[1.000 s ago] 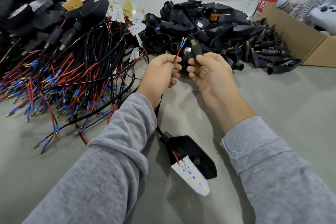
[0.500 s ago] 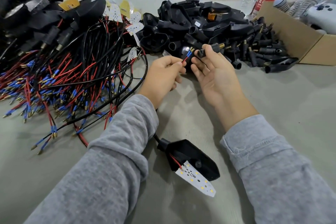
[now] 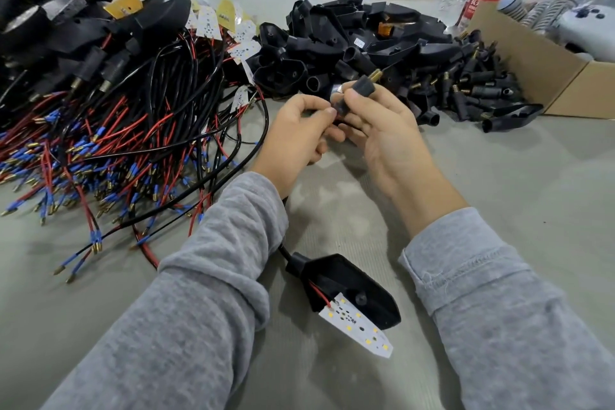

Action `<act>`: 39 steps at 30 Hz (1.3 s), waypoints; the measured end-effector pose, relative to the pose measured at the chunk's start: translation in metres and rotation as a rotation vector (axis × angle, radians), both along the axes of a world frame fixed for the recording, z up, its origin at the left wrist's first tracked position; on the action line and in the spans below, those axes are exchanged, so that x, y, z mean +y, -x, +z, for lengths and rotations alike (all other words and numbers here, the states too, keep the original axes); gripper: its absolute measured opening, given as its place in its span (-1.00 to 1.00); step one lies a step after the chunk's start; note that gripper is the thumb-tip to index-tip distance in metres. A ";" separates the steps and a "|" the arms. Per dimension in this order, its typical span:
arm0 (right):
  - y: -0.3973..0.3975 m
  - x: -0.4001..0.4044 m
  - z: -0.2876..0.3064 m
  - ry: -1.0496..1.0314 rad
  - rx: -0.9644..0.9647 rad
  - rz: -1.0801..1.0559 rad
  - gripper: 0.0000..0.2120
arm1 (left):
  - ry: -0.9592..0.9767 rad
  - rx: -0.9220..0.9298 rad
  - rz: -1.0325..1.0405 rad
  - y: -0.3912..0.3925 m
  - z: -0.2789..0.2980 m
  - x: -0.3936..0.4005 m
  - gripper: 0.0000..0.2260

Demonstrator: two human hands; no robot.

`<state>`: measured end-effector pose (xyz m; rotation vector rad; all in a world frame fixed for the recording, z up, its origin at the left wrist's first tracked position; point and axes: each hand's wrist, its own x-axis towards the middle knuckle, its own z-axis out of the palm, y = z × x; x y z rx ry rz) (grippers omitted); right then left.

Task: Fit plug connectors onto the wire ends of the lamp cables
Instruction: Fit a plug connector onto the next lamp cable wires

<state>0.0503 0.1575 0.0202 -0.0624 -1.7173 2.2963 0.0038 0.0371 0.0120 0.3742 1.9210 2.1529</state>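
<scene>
Head view: right hand [image 3: 382, 130] grips plug connector [image 3: 361, 88] above the table [image 3: 499, 193]; left hand [image 3: 296, 133] pinches the cable's wire ends, hidden at the connector's rear. Step: insertion. Next move calls for straight, aligned feeding until seated.

Both forearms are reaching forward in grey sleeves, hands meeting above the table. The left hand [image 3: 296, 135] is pinching with thumb and forefinger, while the right hand [image 3: 382, 133] is gripping a plug [image 3: 361, 88] between curled fingertips.
</scene>
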 end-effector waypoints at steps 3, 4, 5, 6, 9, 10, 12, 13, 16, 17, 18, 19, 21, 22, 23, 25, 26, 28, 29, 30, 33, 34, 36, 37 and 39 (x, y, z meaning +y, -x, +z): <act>0.001 -0.002 -0.002 -0.081 0.016 0.001 -0.93 | -0.193 -0.169 -0.011 0.003 0.004 -0.001 -0.90; 0.001 -0.003 -0.003 -0.112 0.013 -0.006 -0.93 | -0.244 -0.199 -0.011 0.004 0.005 -0.003 -0.86; 0.001 -0.004 -0.004 -0.140 0.010 -0.018 -0.93 | -0.278 -0.218 -0.014 0.005 0.005 -0.004 -0.83; 0.002 -0.004 -0.004 -0.160 0.008 -0.031 -0.93 | -0.290 -0.226 -0.021 0.005 0.006 -0.005 -0.81; 0.002 -0.006 -0.005 -0.168 0.013 -0.035 -0.93 | -0.222 -0.200 -0.040 0.007 0.008 -0.007 -0.77; 0.001 -0.006 -0.005 -0.164 0.012 -0.025 -0.92 | -0.199 -0.178 -0.042 0.007 0.008 -0.008 -0.76; 0.001 -0.006 -0.005 -0.167 0.007 -0.011 -0.89 | -0.169 -0.131 -0.049 0.006 0.007 -0.009 -0.74; 0.002 -0.005 -0.005 -0.170 0.004 -0.008 -0.89 | -0.152 -0.113 -0.059 0.006 0.007 -0.010 -0.74; 0.002 -0.004 -0.005 -0.164 0.008 -0.009 -0.91 | -0.098 -0.100 -0.103 0.008 0.004 -0.013 -0.70; 0.002 -0.004 -0.005 -0.152 0.017 -0.014 -0.91 | -0.079 -0.095 -0.107 0.009 0.004 -0.014 -0.69; 0.002 -0.004 -0.005 -0.134 0.027 -0.022 -0.90 | -0.057 -0.086 -0.105 0.010 0.003 -0.015 -0.69; 0.002 -0.004 -0.005 -0.111 0.037 -0.028 -0.90 | -0.035 -0.075 -0.105 0.010 0.003 -0.016 -0.69; 0.003 -0.003 -0.005 -0.055 0.047 -0.029 -0.89 | -0.004 -0.062 -0.118 0.011 0.003 -0.018 -0.70; 0.002 -0.003 -0.004 -0.028 0.047 -0.027 -0.88 | 0.008 -0.058 -0.128 0.011 0.004 -0.019 -0.71; 0.002 -0.002 -0.003 -0.002 0.048 -0.026 -0.89 | 0.020 -0.054 -0.136 0.011 0.004 -0.020 -0.72; 0.002 -0.002 -0.001 0.042 0.050 -0.036 -0.89 | 0.039 -0.046 -0.157 0.011 0.005 -0.020 -0.73; 0.002 -0.002 -0.001 0.055 0.049 -0.043 -0.89 | 0.051 -0.042 -0.174 0.010 0.005 -0.020 -0.73; 0.002 -0.002 -0.001 0.066 0.045 -0.059 -0.86 | 0.064 -0.037 -0.212 0.009 0.005 -0.019 -0.77; 0.002 -0.002 -0.001 0.067 0.044 -0.068 -0.85 | 0.064 -0.037 -0.226 0.009 0.005 -0.019 -0.80; 0.002 -0.002 -0.001 0.066 0.044 -0.080 -0.86 | 0.063 -0.038 -0.236 0.009 0.005 -0.019 -0.81; 0.002 -0.003 -0.001 0.052 0.035 -0.110 -0.93 | 0.030 -0.059 -0.267 0.009 0.004 -0.020 -0.80; 0.002 -0.003 -0.002 0.036 0.029 -0.112 -0.93 | 0.013 -0.071 -0.269 0.009 0.004 -0.019 -0.80; 0.002 -0.003 -0.003 -0.015 0.022 -0.102 -0.91 | -0.012 -0.100 -0.243 0.008 0.003 -0.017 -0.81; 0.002 -0.004 -0.004 -0.030 0.021 -0.097 -0.91 | -0.015 -0.111 -0.217 0.007 0.003 -0.016 -0.81; 0.003 -0.005 -0.003 -0.023 0.022 -0.107 -0.91 | 0.001 -0.127 -0.157 0.008 0.002 -0.013 -0.77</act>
